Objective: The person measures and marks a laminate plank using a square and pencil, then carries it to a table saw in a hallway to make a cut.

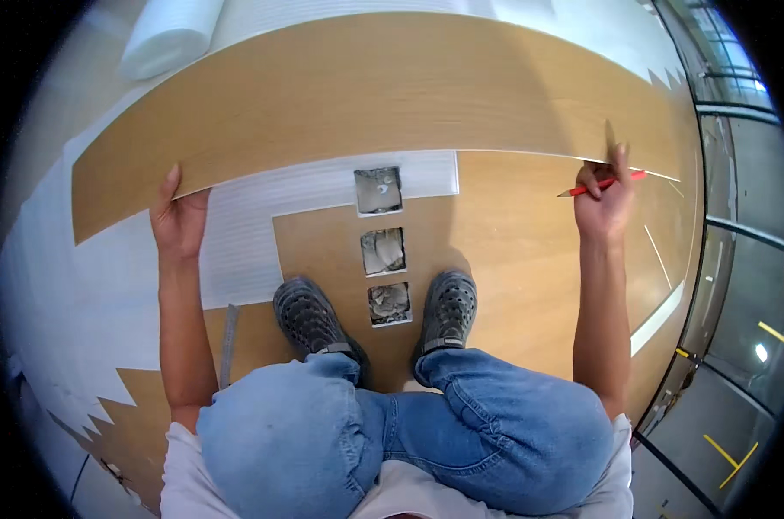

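A long wood-look floor plank point(366, 86) spans the view from left to right in front of me. My left hand point(177, 216) grips its near edge toward the left end, thumb on top and the other fingers mostly hidden beneath. At the right end, my right hand point(604, 203) pinches the same edge and also has a red pencil point(606, 183) between its fingers, its tip pointing left. Below the plank's middle, three square cut-outs run in a row through the floor, showing rough grey material; the top cut-out point(378, 190) is nearest the plank.
Laid wood-look flooring point(521, 233) lies under my shoes point(318, 316). White foam underlay point(89, 285) covers the left side, and a foam roll point(171, 39) lies at the far left. A metal ruler point(228, 346) rests beside my left leg. Dark-framed glass panels point(746, 173) border the right.
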The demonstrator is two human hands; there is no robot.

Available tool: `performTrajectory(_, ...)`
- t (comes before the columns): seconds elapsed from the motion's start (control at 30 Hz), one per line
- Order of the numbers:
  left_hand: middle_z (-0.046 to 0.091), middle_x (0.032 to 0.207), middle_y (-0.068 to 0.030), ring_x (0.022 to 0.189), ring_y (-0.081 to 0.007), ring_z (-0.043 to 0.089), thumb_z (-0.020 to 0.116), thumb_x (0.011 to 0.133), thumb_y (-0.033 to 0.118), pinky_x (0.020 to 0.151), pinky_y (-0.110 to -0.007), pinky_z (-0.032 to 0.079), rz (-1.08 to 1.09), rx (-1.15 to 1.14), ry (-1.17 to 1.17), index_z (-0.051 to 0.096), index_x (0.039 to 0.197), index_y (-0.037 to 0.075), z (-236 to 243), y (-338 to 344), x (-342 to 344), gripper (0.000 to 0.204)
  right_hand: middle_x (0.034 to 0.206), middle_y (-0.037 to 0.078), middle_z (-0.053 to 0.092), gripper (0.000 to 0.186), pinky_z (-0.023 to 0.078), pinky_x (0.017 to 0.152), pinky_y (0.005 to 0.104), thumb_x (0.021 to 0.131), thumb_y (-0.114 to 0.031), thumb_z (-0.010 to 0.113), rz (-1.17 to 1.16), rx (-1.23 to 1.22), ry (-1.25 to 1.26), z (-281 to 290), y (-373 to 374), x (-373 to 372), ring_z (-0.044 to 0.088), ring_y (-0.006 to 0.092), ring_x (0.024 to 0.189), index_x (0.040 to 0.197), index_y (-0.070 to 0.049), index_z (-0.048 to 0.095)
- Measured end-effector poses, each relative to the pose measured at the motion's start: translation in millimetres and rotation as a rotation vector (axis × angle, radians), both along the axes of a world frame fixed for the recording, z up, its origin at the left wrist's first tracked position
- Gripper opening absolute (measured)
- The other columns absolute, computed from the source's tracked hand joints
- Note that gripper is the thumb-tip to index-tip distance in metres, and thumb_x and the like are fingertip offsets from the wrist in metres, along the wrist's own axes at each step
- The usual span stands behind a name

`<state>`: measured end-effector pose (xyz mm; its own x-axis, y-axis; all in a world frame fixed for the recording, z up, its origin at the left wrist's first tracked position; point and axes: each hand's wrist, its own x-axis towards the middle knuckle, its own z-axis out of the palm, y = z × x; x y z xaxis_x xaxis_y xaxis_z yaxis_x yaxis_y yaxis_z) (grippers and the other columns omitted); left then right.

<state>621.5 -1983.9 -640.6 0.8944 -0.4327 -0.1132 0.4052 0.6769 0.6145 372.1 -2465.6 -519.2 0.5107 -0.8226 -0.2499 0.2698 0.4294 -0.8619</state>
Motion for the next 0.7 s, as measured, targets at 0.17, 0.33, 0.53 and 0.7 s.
performTrajectory(0.17,0.053,0.142,-0.0134,0.132,-0.0267,0.051,0.052,0.101,0.009,0.111,-0.044,0.044,0.246,0.151,0.164,0.046,0.140,0.001,-21.1,69.7,-0.5,0.041,0.078,0.001,0.056,0.009,0.025,0.044,0.0201,0.095,-0.012,0.066,0.211,0.304,0.122,-101.5,24.7,9.0,0.042,0.0079,0.061,0.093,-0.006,0.060)
performTrajectory(0.33,0.052,0.143,-0.0147,0.133,-0.0280,0.048,0.055,0.100,0.008,0.114,-0.045,0.041,0.350,0.277,0.264,0.047,0.139,-0.001,-57.8,88.7,-37.8,0.041,0.072,-0.002,0.047,0.022,0.028,0.045,0.0211,0.093,-0.012,0.069,0.513,0.554,0.157,-168.4,86.6,14.5,0.036,0.0061,0.055,0.078,-0.011,0.052)
performTrajectory(0.53,0.050,0.144,-0.0164,0.133,-0.0300,0.048,0.057,0.098,0.003,0.115,-0.046,0.041,0.274,0.310,0.342,0.046,0.140,-0.003,-102.5,76.6,-53.3,0.043,0.072,-0.004,0.050,0.023,0.028,0.046,0.0207,0.095,-0.021,0.069,0.674,0.580,0.220,-178.4,158.0,27.0,0.037,0.0052,0.056,0.079,-0.012,0.055)
performTrajectory(0.7,0.050,0.144,-0.0185,0.131,-0.0313,0.050,0.058,0.098,0.003,0.113,-0.046,0.043,0.296,0.298,0.320,0.045,0.140,-0.004,-126.7,133.8,-41.3,0.044,0.072,-0.003,0.054,0.025,0.029,0.046,0.0224,0.095,-0.025,0.069,0.627,0.553,0.215,-183.9,154.3,21.1,0.039,0.0057,0.055,0.078,-0.010,0.059)
